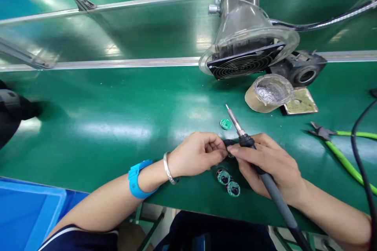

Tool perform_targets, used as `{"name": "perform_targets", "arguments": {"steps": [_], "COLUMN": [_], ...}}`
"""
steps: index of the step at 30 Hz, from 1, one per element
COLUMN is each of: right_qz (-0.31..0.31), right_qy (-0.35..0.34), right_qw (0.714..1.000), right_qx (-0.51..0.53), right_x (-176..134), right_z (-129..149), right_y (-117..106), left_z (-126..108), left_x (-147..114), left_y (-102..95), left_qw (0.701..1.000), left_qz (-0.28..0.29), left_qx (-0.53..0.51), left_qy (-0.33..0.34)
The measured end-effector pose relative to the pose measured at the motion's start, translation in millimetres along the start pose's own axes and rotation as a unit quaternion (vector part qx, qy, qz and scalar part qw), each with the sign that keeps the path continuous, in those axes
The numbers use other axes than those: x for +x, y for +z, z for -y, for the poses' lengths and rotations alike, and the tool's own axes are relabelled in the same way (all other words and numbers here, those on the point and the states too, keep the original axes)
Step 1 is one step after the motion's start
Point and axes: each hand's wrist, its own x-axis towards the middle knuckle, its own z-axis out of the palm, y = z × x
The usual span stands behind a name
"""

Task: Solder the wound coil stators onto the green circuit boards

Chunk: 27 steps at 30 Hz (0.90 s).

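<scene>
My right hand (271,164) is wrapped around a soldering iron (266,180), whose metal tip points up and away over the bench. Its thumb and fingertips also reach a small round circuit board (231,155) with a black part at its far edge. At the left side of that board, my left hand (203,153) is closed in a pinch. The fingers cover most of the piece. Two round circuit boards (228,182) with black centres lie just nearer to me. A bare green round board (226,124) rests beyond the hands, close to the iron's tip.
A fume extractor (247,55) with a fan grille overhangs the bench's back. Below it stand a cup of silvery material (262,96), a soldering iron stand (306,71) and a sponge tray (302,102). Green-handled cutters (326,135) and a black cable (357,149) are at right.
</scene>
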Motion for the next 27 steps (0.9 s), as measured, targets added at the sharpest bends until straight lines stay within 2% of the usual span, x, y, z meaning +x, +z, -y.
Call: {"name": "perform_targets", "arguments": {"steps": [7,9,13,19,25,27], "right_qz": [0.027,0.016,-0.012,0.021,0.027,0.011], "right_qy": [-0.002,0.003,0.032,0.103,0.119,0.109], "right_qw": [0.999,1.0,0.999,0.993,0.989,0.99], "right_qx": [0.017,0.027,0.03,0.047,0.08,0.088], "right_x": [1,4,6,4,7,7], "right_z": [2,3,11,25,27,26], "right_y": [0,-3,-20,-45,-42,-39], "left_z": [1,0,-1,-2,-3,-3], "left_x": [-2,-2,-2,-2,-3,-2], "left_y": [-0.6,-0.2,0.7,1.2,1.6,1.6], "left_qw": [0.997,0.996,0.994,0.994,0.993,0.993], "left_qz": [-0.018,-0.025,-0.032,-0.039,-0.044,-0.044], "left_qx": [0.064,0.084,0.096,0.098,0.104,0.104], "left_qy": [0.028,0.034,0.03,0.027,0.035,0.033]}}
